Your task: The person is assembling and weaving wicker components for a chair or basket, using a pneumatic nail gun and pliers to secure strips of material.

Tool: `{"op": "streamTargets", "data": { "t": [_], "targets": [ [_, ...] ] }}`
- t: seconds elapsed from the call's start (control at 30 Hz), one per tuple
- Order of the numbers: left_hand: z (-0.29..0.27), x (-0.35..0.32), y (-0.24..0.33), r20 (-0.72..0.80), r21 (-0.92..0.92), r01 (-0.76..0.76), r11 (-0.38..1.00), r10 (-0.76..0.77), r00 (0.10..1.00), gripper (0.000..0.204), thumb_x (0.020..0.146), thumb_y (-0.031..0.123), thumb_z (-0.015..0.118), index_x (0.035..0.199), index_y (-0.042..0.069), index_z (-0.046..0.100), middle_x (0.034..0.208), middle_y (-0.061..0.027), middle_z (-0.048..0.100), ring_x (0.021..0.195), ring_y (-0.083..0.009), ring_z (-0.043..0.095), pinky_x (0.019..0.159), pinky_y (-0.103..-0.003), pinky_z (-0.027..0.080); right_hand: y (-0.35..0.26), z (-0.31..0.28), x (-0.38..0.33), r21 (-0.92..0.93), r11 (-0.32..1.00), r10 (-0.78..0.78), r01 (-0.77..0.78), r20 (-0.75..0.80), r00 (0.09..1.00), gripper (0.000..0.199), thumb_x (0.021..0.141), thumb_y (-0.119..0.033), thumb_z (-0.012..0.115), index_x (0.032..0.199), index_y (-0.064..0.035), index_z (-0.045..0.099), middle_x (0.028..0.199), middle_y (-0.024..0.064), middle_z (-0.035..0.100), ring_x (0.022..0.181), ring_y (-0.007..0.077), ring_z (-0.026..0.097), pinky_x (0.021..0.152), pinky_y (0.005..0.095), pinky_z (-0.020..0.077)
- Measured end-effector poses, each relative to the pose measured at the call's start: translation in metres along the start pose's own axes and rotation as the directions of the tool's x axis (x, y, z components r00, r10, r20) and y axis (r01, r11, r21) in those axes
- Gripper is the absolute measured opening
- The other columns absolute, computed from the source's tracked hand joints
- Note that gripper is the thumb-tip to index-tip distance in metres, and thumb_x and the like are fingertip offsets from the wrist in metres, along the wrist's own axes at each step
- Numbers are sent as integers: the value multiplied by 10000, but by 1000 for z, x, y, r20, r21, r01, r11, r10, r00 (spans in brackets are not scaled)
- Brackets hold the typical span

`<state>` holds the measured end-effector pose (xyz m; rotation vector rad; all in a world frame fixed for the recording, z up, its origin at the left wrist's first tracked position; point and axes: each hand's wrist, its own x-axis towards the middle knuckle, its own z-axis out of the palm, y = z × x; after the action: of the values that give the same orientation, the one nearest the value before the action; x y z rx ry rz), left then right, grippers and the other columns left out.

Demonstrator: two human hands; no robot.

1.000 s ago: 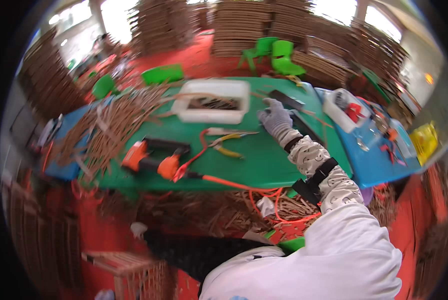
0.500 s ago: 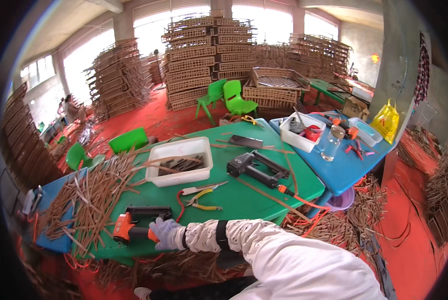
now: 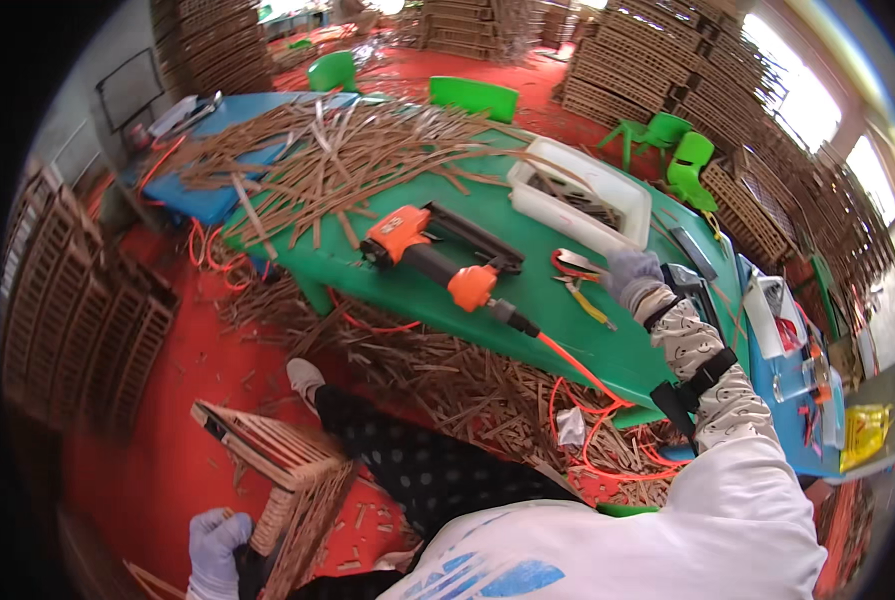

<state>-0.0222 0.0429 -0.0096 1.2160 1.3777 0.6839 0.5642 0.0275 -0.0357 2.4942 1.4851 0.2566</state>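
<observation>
Down by the leg, a slatted wooden crate is just beside the curled left hand; over the green table, the right hand is near yellow-handled pliers. Can't tell either grip tbh.

Two green chairs stand together on red floor.

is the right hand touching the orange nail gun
Apart: the head view shows bare green table between the right hand and the orange nail gun.
</observation>
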Motion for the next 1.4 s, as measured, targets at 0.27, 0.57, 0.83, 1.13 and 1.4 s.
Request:
{"op": "streamTargets", "data": {
  "t": [0.27,0.57,0.83,1.13,1.4],
  "targets": [
    [1,-8,10,105,378,-144,915,113,988,206,703,71,561,535,61,443,482,-7,418,454,-99,413,439,-283,298,-146,-16,55,559,776,-328,293,-40,944,606,747,-467,586,1191,-75,458,1038,143,595,989,310,558,837,387,432],
    [28,-26,-2,123,-139,180,974,-164,979,181,749,171,676,669,14,635,550,26,539,516,-22,456,458,-225,349,-234,-15,88,272,943,-254,192,215,943,1027,612,-412,717,1376,-50,134,1238,205,471,1149,330,461,970,357,342],
    [37,-49,-9,137,-79,168,983,-156,978,188,751,175,675,707,-6,652,552,4,563,520,-37,488,475,-224,390,-197,-49,84,936,346,-549,67,144,823,272,680,-27,561,931,-57,460,605,19,486,429,118,485,388,265,425],
    [36,-45,-24,3,18,18,1000,-18,1000,178,743,172,685,760,-5,674,627,-37,630,556,-59,549,512,-220,439,-169,-200,-115,964,188,-842,191,58,536,301,666,-130,601,927,9,543,739,77,564,631,158,561,581,257,452],
    [35,-41,-16,-5,204,-89,975,92,996,271,699,282,704,703,13,668,539,-63,571,502,-122,528,494,-294,421,-152,-188,-150,940,193,-665,-282,337,666,371,691,-107,663,1024,3,541,960,101,575,857,186,586,768,286,479]
  ]
}}
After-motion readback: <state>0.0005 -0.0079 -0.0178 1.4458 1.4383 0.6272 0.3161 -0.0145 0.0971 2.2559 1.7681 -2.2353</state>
